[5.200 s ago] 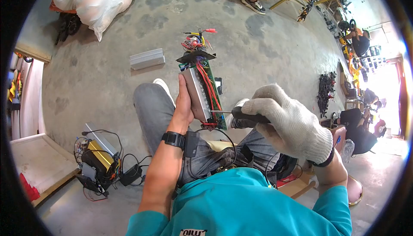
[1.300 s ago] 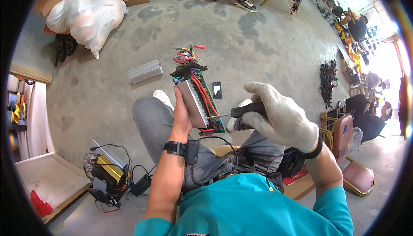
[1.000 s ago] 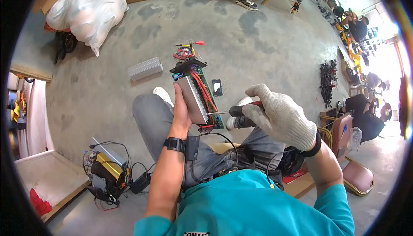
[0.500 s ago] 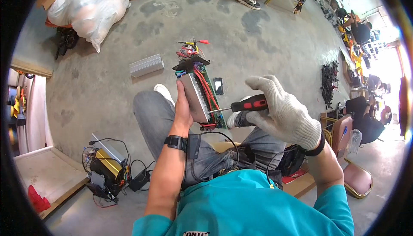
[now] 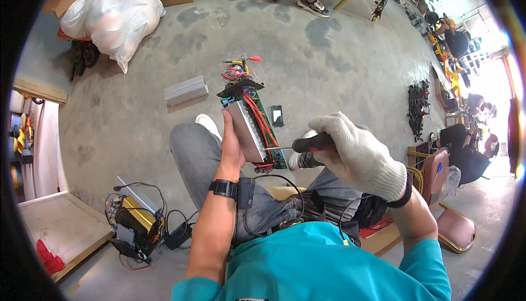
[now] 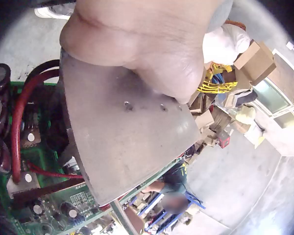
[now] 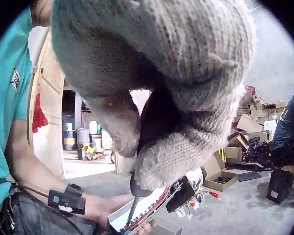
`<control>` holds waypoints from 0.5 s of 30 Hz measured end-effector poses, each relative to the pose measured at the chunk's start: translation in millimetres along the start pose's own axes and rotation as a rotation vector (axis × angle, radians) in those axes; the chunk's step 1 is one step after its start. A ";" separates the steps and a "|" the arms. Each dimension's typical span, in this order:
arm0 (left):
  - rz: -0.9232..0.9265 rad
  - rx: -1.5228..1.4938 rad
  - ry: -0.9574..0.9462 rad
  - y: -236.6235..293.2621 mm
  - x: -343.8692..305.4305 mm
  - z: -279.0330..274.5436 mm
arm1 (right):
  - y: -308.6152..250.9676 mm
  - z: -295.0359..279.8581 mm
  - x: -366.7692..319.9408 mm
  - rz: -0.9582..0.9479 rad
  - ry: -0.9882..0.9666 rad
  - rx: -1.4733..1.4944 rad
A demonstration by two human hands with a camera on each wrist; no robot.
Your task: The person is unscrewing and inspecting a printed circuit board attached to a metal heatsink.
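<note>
Left grip [image 5: 233, 142], bare, wrapped round the metal plate [image 5: 245, 131] of a circuit board [image 5: 269, 128], held upright above the lap at mid scene; red wires [image 5: 257, 112] run down it; right grip [image 5: 361, 155], gloved, curled tight on the screwdriver [image 5: 309, 143] handle, tip touching the board's near right edge. Silver casing [image 5: 186, 90] lies on the concrete floor [image 5: 339, 65], far left of the board; white sack [image 5: 112, 16] farther left.

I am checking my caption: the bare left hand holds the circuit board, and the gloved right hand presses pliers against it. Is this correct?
Not quite. The head view shows the gloved right hand holding a screwdriver, not pliers, its tip at the circuit board that the bare left hand holds.
</note>
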State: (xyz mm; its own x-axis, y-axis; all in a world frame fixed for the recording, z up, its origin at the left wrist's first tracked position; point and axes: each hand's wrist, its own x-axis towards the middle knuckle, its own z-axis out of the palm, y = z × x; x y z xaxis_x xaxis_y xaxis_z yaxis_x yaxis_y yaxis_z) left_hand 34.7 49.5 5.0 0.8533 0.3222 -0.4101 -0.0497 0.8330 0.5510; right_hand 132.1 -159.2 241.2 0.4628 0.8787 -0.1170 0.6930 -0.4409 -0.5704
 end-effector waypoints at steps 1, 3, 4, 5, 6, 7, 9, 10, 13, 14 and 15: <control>-0.011 -0.018 0.010 1.5 -1.1 1.9 | -2.7 0.7 1.4 0.000 0.002 0.000; -0.023 -0.018 0.002 2.4 -1.6 -1.9 | -14.0 0.0 2.7 0.374 -0.037 -0.022; -0.039 -0.012 -0.006 1.5 -0.4 -2.0 | -14.1 -2.4 -2.1 0.395 -0.020 -0.011; -0.038 -0.011 -0.006 -0.6 -1.5 -3.8 | -14.2 -5.3 -2.0 0.276 -0.008 -0.022; -0.028 -0.016 -0.017 -0.2 -1.4 -4.2 | -13.8 -6.7 -2.4 0.163 0.013 -0.031; -0.015 -0.023 -0.030 -0.6 0.1 -3.4 | -9.5 -7.2 -3.7 0.167 0.022 -0.030; -0.023 -0.028 -0.038 -0.8 0.8 -4.6 | -1.4 -5.5 -4.4 -0.071 0.037 -0.070; -0.026 -0.030 -0.027 -1.1 0.7 -5.1 | -2.4 -4.0 -4.7 -0.072 0.037 -0.071; -0.007 0.006 0.012 0.5 -1.8 -1.7 | -7.0 3.6 -5.0 0.087 0.043 -0.090; 0.011 0.047 0.037 1.5 -2.0 1.4 | -5.6 6.3 -5.3 0.150 0.023 -0.083; 0.009 0.048 0.034 1.7 -1.2 2.5 | -4.7 6.9 -5.1 0.212 0.004 -0.078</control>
State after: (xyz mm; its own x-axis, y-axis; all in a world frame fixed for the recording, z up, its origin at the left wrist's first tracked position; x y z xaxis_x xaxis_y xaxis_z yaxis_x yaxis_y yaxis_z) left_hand 34.8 49.4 8.3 0.8347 0.3452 -0.4290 -0.0313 0.8076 0.5889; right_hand 122.6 -160.3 238.9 0.6049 0.7642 -0.2239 0.6205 -0.6285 -0.4689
